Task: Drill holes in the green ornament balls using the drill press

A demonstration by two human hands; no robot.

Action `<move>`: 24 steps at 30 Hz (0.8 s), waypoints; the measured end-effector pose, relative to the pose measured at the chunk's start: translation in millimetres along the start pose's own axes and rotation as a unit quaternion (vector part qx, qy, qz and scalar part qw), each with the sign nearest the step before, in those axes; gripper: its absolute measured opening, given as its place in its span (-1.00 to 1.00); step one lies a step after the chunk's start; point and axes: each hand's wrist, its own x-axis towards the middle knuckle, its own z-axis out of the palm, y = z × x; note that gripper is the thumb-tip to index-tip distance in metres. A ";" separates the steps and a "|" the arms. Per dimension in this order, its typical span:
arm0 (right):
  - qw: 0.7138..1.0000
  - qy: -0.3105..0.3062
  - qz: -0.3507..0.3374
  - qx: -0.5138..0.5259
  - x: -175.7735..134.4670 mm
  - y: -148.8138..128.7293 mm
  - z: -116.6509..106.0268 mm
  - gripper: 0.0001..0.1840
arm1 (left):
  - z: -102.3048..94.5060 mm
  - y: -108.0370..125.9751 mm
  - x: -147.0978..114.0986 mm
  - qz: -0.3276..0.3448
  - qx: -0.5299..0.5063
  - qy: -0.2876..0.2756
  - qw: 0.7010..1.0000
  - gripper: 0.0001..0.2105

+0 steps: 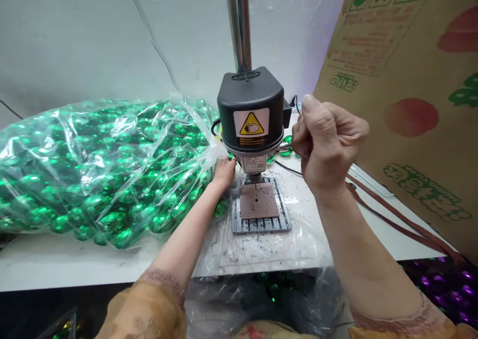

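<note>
A small bench drill press [250, 110] with a black motor housing stands in front of me on a steel column [239, 25]. My right hand [328, 140] is a closed fist at the press's right side, wrapped around the end of its metal feed lever [285, 147]. Left of the drill head, my left hand [224, 172] has its fingers curled, with a bit of shiny green at the tips; what they hold is mostly hidden. Below the chuck [255, 176], a flat board [259, 202] with a small dark hole lies on the slotted base [261, 226].
A large clear plastic bag [100, 169] of shiny green beads fills the left side. At right leans a cardboard box [396, 105]. Dark shavings and plastic film [269, 254] lie around the base. Reddish-brown straps [403, 219] run along the right; purple shiny beads [444, 284] sit below.
</note>
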 end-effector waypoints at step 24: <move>0.999 0.011 0.002 -0.050 -2.2 4.0 -3.5 -0.45 | -2.9 39.0 -125.0 -0.053 -0.246 -0.018 0.968 -0.53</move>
